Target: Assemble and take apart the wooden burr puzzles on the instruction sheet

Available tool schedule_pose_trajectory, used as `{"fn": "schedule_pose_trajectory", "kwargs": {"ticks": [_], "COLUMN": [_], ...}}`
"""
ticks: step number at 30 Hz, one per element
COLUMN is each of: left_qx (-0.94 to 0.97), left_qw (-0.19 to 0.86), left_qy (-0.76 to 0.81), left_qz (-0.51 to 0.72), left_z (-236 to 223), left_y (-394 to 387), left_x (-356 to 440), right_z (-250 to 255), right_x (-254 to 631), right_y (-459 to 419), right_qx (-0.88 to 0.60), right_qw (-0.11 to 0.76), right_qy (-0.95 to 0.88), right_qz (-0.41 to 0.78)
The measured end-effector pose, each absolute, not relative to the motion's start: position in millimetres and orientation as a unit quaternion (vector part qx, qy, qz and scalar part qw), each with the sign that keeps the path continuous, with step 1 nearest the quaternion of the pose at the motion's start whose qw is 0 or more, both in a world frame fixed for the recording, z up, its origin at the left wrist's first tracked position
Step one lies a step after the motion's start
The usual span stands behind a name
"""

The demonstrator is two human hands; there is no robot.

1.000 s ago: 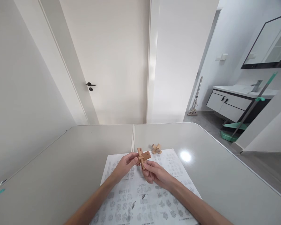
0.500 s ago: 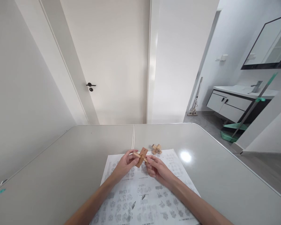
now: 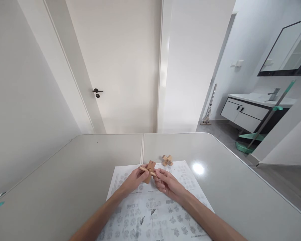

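Observation:
Over the printed paper sheet [image 3: 160, 201], both hands hold a small wooden puzzle: a flat brown wooden plate [image 3: 151, 164] with light wooden sticks crossing it near its middle. My left hand [image 3: 136, 178] pinches the plate and the stick on its left side. With thumb and fingertips, my right hand [image 3: 167, 180] grips the light wooden stick [image 3: 153, 174] on the right side. How the pieces join is partly hidden by my fingers. Just beyond my right hand, a second wooden puzzle [image 3: 167, 160], made of crossed blocks, rests at the sheet's far edge.
The pale table [image 3: 90, 170] has a seam running away from me and a bright light reflection at right. A closed white door [image 3: 122, 67] stands behind it. Farther right are a mop [image 3: 209, 108], a washbasin cabinet [image 3: 244, 112] and a green dustpan [image 3: 244, 147].
The held wooden puzzle has shifted slightly left and nearer to me, and its sticks have turned a little. Both hands keep their grip. The second puzzle stays in place.

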State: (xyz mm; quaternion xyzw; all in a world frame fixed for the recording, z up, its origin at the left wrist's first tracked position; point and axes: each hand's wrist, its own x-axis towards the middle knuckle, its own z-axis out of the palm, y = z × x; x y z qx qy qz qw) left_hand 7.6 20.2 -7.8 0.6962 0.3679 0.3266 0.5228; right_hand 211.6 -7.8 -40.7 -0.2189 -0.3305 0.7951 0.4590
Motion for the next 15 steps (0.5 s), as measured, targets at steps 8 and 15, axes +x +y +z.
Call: {"fn": "schedule_pose_trajectory", "kwargs": {"ticks": [8, 15], "left_qx": [0.649, 0.620], "left_qw": [0.514, 0.600], "left_qy": [0.436, 0.375], "left_qz": [0.354, 0.338], "left_z": [-12.5, -19.6], "left_y": [22.3, 21.1], "left_x": [10.5, 12.4], "right_z": [-42.4, -42.2], "right_x": [206.7, 212.1], "right_y": [-13.8, -19.0], "right_qx": [-0.369, -0.419], "right_qw": [0.483, 0.470], "right_qy": [-0.620, -0.742], "right_qz": [0.495, 0.230]}}
